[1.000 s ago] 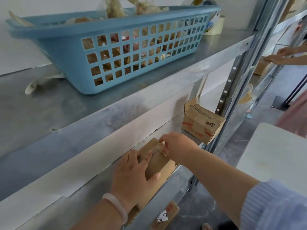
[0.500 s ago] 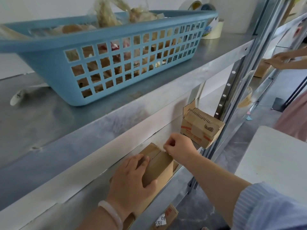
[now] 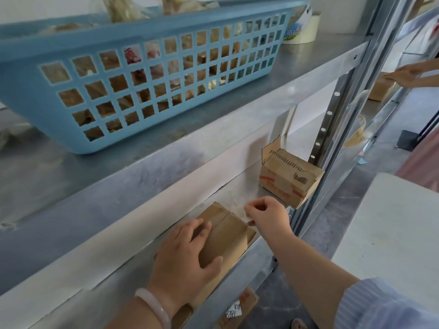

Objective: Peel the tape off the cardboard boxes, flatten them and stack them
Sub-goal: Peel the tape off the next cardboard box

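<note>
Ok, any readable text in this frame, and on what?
"6391", roughly, handwritten: white tag on the lowest cardboard box.
"高", rest blurred: label of the tape roll.
Red print and barcode on the far box: unreadable.

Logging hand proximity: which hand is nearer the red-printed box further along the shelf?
Right. The right hand is just short of the red-printed box; the left hand holds the plain box, farther back.
</note>
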Motion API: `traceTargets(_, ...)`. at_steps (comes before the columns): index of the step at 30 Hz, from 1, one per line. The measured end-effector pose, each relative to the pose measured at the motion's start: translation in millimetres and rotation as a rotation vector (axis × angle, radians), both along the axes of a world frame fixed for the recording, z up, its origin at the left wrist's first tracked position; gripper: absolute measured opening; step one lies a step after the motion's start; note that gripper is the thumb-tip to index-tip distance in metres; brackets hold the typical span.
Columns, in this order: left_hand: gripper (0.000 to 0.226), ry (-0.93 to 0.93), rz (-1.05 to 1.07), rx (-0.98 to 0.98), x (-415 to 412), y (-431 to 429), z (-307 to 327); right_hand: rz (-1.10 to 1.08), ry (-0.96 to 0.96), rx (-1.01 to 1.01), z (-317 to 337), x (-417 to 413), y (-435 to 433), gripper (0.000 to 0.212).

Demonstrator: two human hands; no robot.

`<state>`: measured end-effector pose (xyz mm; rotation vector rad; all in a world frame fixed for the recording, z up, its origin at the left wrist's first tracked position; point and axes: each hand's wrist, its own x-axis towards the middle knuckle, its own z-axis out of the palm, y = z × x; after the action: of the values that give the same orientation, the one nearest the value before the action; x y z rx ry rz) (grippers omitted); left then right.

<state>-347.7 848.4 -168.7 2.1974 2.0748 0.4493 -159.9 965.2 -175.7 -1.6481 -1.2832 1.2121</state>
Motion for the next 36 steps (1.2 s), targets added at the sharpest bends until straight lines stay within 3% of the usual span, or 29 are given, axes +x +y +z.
traceTargets(5, 0.072, 0.017, 0.001, 0.007, 0.1, -1.0, 0.6, 0.178, -0.076, 0.159, 2.8, 2.5, -9.2, 0.005)
traceTargets(12, 0.070, 0.022, 0.001, 0.027, -1.0, -0.3, 0.6, 0.428, 0.319, -0.181, 10.6, 28.0, -0.2, 0.023)
traceTargets(16, 0.071, 0.022, -0.012, 0.032, -1.3, -0.6, 0.0, 0.360, 0.186, -0.077, 9.6, 29.3, 7.1, 0.024)
traceTargets(20, 0.073, 0.031, -0.023, 0.017, -2.0, -0.5, -2.5, 0.220, -0.186, 0.114, 8.6, 15.8, 10.5, 0.017)
traceTargets(24, 0.069, 0.026, -0.022, 0.058, -1.4, 0.6, -2.9, 0.328, -0.302, 0.167, 7.2, -3.3, 11.8, 0.009)
traceTargets(30, 0.069, -0.005, -0.040, 0.084, -7.1, 2.6, -8.7, 0.386, 0.133, -0.201, 7.0, 0.4, 17.3, 0.017)
traceTargets(36, 0.068, -0.036, -0.048, 0.072, -9.9, 3.8, -6.9, 0.429, 0.127, -0.303, 1.9, -4.1, 19.5, 0.023)
